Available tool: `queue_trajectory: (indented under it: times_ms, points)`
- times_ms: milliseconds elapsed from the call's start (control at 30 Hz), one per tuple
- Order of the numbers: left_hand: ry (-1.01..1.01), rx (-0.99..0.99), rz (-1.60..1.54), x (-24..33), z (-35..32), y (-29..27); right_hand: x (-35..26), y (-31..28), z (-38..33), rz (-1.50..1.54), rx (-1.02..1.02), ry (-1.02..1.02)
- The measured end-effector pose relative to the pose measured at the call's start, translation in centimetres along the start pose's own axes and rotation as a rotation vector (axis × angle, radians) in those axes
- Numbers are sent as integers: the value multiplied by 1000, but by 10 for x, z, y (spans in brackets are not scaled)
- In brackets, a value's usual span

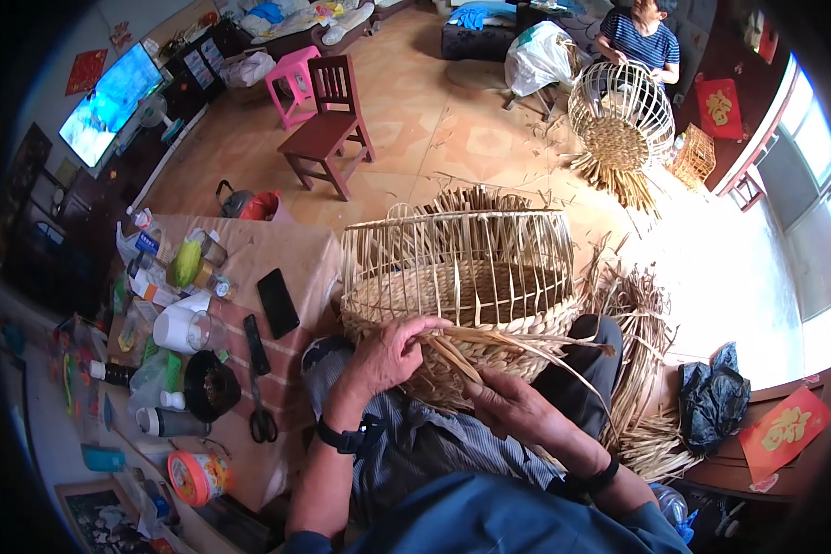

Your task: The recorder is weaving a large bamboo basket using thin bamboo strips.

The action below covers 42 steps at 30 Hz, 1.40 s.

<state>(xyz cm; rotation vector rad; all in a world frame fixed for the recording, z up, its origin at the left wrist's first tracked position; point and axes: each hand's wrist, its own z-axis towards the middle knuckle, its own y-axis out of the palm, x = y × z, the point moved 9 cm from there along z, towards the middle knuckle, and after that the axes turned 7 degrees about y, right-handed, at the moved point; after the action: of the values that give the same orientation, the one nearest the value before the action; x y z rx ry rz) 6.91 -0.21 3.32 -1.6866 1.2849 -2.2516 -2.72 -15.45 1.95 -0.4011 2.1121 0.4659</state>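
On my lap a half-woven basket [379,314] rests tilted, its lower part thickly woven and its upper part a frame of thin upright ribs under a rim. My left hand [388,355] is closed at the near side of the basket, pinching dried straw strips [454,358]. To its right, my right hand [517,406] grips the lower end of the same strips between thumb and fingers. A long loose strand [563,367] trails off rightward over my knee. My palms and some fingertips are hidden.
At left a covered table [314,258] carries a phone [278,303], scissors [263,423], bottles and a dark bowl [214,383]. Straw bundles [632,323] lie at right beside a black plastic bag [714,392]. Farther off are a wooden chair [328,129] and a person [637,42] with another basket [623,102].
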Motion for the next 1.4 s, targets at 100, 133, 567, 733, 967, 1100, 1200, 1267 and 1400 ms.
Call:
queue_trajectory:
  times_ms: [100,133,567,733,967,1100,1200,1267,1400]
  points:
    - [99,127,1,11,-4,-1,-20,4,2,225,-87,4]
    - [103,126,3,9,-3,6,-26,5,4,313,-134,-11]
    - [-131,437,-30,-39,-2,15,-63,-82,30,-199,263,-388]
    - [8,463,42,-32,7,27,-75,-66,67,-356,519,-405]
    - [2,485,192,-8,4,20,-67,-98,110,151,375,-521]
    - [49,503,202,-10,3,19,-94,-82,117,2,280,-380]
    - [78,486,253,-6,7,20,-112,-73,120,-67,192,-344]
    - [76,460,313,-4,9,23,-121,-70,126,-157,143,-340]
    - [102,438,500,14,12,22,-132,-69,127,-675,336,-298]
